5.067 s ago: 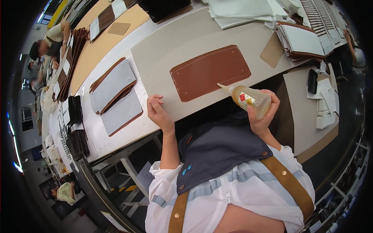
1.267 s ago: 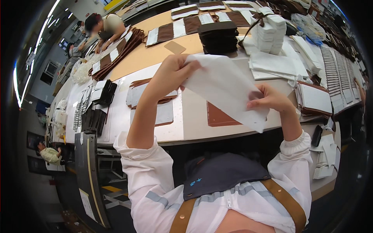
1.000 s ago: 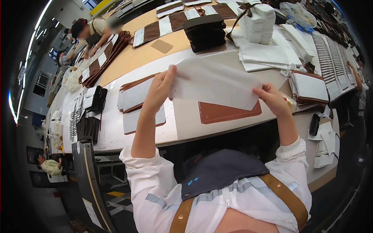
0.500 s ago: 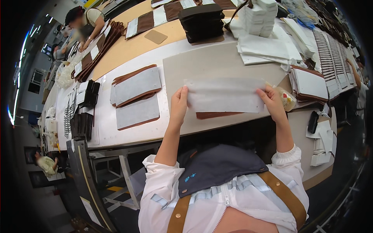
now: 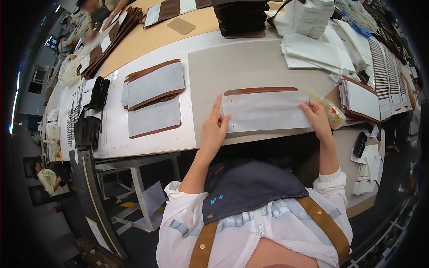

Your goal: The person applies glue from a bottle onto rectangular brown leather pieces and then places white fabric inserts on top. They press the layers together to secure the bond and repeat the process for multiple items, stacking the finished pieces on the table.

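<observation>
A pale grey-white sheet [image 5: 266, 111] lies over a brown leather-like panel, whose strip [image 5: 261, 90] shows along the far edge. Both are at the table's front edge, on a grey board [image 5: 237, 62]. My left hand [image 5: 213, 131] is at the sheet's left edge, index finger stretched out along it and thumb apart, touching the edge. At the right end, my right hand [image 5: 318, 119] grips the sheet with the thumb on top; the fingers beneath are partly hidden. To the left lie brown panels faced with similar pale sheets, one pile [image 5: 156, 85] behind another [image 5: 154, 118].
A cream roll-like object [image 5: 334, 115] sits right beside my right hand. Further right stands a stack of white-faced brown panels [image 5: 359, 99]. White sheets [image 5: 313, 51] and a black stack [image 5: 239, 20] are at the back. Black bundles [image 5: 87, 131] lie far left. A co-worker [image 5: 100, 11] leans over the table.
The sheet has come down onto the brown panel, whose strip now shows at the far edge instead of the near one. My left hand has let go of the corner and straightened its index finger.
</observation>
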Tool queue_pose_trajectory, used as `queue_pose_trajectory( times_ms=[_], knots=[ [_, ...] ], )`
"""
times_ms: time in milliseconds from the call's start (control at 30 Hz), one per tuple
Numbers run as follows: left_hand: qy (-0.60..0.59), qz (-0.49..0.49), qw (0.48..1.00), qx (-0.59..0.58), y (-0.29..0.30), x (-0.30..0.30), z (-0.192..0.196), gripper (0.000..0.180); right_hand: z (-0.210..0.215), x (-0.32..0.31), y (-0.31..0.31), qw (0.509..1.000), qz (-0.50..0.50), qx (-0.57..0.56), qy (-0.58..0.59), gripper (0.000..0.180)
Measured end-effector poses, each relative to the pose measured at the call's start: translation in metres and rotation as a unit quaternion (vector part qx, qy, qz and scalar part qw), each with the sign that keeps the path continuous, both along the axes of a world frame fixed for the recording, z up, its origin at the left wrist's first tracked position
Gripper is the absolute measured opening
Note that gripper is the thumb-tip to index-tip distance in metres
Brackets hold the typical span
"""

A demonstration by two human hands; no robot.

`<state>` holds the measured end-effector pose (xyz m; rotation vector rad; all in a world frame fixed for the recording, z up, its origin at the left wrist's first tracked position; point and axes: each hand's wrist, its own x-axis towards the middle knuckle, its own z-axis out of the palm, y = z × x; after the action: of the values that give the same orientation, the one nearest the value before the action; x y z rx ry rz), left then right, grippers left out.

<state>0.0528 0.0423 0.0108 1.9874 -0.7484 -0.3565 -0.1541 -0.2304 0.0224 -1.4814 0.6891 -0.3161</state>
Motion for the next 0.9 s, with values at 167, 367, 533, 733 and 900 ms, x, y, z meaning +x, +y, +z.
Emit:
queue_pose_trajectory(
  times_ms=[167,367,533,733,900],
  knots=[
    [-0.081,0.004,0.995,0.054,-0.007,0.006,-0.006,0.039,-0.009,0.012,-0.008,0.999,-0.007,-0.038,-0.002,0.022],
    [-0.117,0.022,0.992,0.039,-0.013,0.008,-0.011,0.034,-0.018,0.021,-0.014,0.999,-0.017,-0.044,0.001,0.021],
    [-0.139,0.023,0.989,0.04,-0.013,0.009,-0.015,0.032,-0.009,0.024,-0.015,0.999,-0.006,-0.043,0.029,0.021],
    [-0.137,0.017,0.99,0.042,-0.016,0.01,-0.015,0.03,0.0,0.025,-0.009,0.999,-0.017,-0.041,0.032,0.021],
    [-0.128,0.018,0.99,0.052,-0.016,0.011,-0.018,0.028,0.001,0.021,-0.013,0.997,0.001,-0.045,0.059,0.02]
  ],
)
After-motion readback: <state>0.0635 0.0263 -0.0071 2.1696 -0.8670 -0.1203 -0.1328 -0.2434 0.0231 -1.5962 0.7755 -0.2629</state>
